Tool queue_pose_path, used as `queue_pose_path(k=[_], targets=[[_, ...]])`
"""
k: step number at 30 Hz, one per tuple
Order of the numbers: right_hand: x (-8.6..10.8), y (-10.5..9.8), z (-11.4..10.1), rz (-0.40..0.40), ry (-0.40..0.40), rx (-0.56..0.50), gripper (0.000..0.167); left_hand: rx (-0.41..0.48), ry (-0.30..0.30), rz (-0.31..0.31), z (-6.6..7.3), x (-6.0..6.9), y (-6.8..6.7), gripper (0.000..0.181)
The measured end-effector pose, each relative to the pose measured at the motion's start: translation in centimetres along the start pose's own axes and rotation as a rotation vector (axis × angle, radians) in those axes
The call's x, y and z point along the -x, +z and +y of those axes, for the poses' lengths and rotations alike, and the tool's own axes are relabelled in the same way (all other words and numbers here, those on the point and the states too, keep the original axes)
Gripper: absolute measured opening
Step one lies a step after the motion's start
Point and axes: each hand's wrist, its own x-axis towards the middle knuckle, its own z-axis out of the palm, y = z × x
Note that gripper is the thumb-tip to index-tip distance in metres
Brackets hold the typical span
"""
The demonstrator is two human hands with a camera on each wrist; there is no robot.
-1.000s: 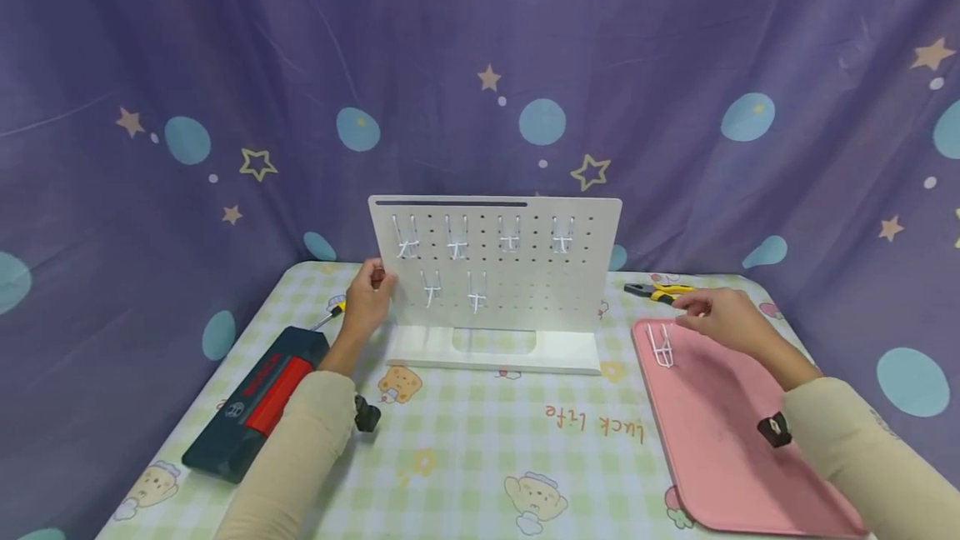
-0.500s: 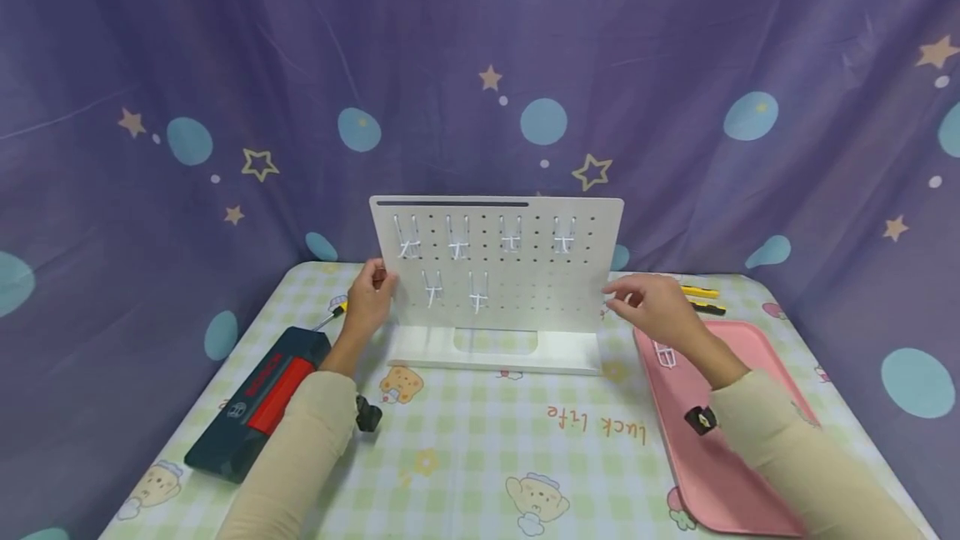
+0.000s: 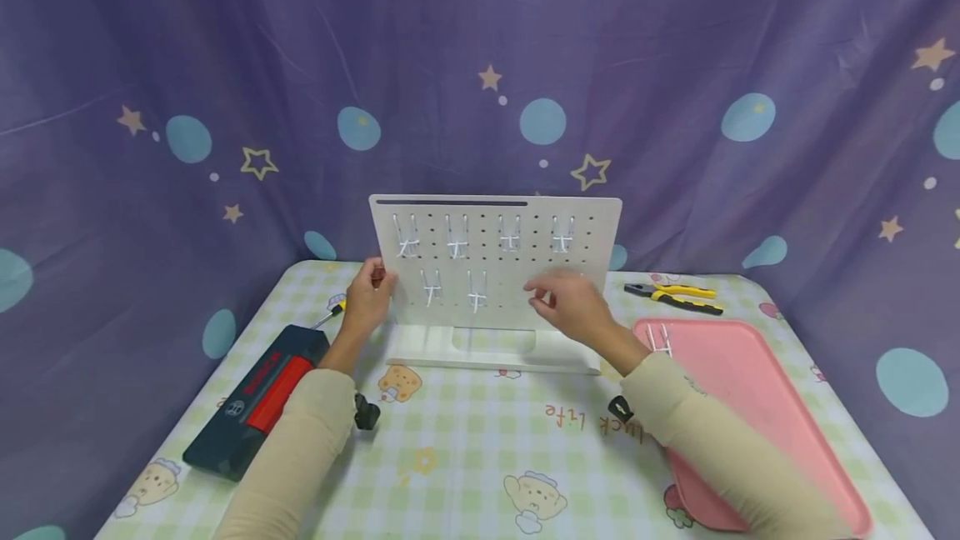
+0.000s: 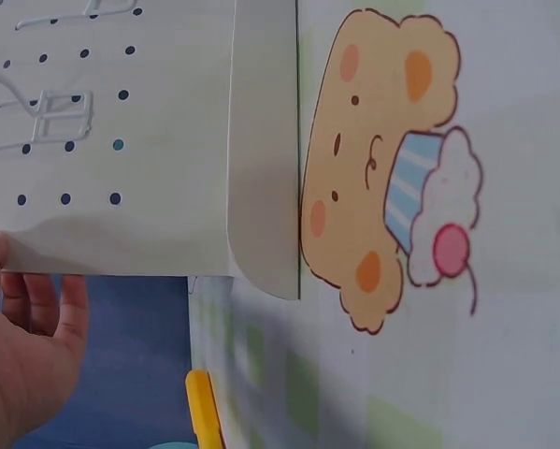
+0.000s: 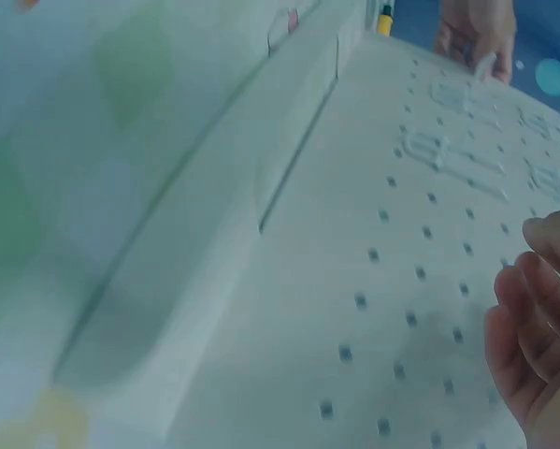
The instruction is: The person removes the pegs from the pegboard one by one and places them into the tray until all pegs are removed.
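A white pegboard (image 3: 442, 317) stands upright on its base, with several white wire hooks (image 3: 457, 238) in two rows. At its left edge my left hand (image 3: 366, 297) grips the board, thumb in front and fingers behind, as the left wrist view confirms. My right hand (image 3: 573, 307) is before the lower right part of the board, fingers curled in a pinch. A thin pale wire crosses the fingers of the right hand (image 5: 541, 323), seemingly a hook; blur and the fingers hide most of it. Another wire hook (image 3: 659, 340) lies in the pink tray (image 3: 780, 382), partly behind the right forearm.
Yellow-and-black pliers (image 3: 675, 297) lie behind the tray. A dark Bosch case (image 3: 225, 427) with a red panel lies at the left, near a screwdriver (image 3: 330, 315) with a yellow-and-black handle. A patterned curtain (image 3: 480, 65) hangs behind the checked tablecloth (image 3: 450, 448).
My right hand has moved left from the tray's far edge to the front of the pegboard, uncovering the pliers. My left hand has stayed on the board's edge.
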Motion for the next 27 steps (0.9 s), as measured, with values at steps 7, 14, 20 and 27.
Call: queue_pose_path(k=[7, 14, 20, 27], targets=[[-1.5, 3.5, -1.7, 0.01, -0.021, 0.05, 0.017, -0.007, 0.01, -0.012, -0.2, -0.2, 0.0, 0.03], [-2.8, 6.1, -2.7, -0.009, -0.033, 0.121, 0.019, -0.003, 0.03, 0.011, -0.1, -0.1, -0.1, 0.028], [-3.4, 7.6, -3.2, 0.008, -0.04, 0.162, 0.021, -0.009, 0.045, 0.03, 0.0, 0.0, 0.0, 0.027], [-3.7, 8.8, -3.9, 0.073, -0.017, 0.143, 0.012, -0.02, 0.033, 0.015, -0.2, -0.2, -0.1, 0.028]])
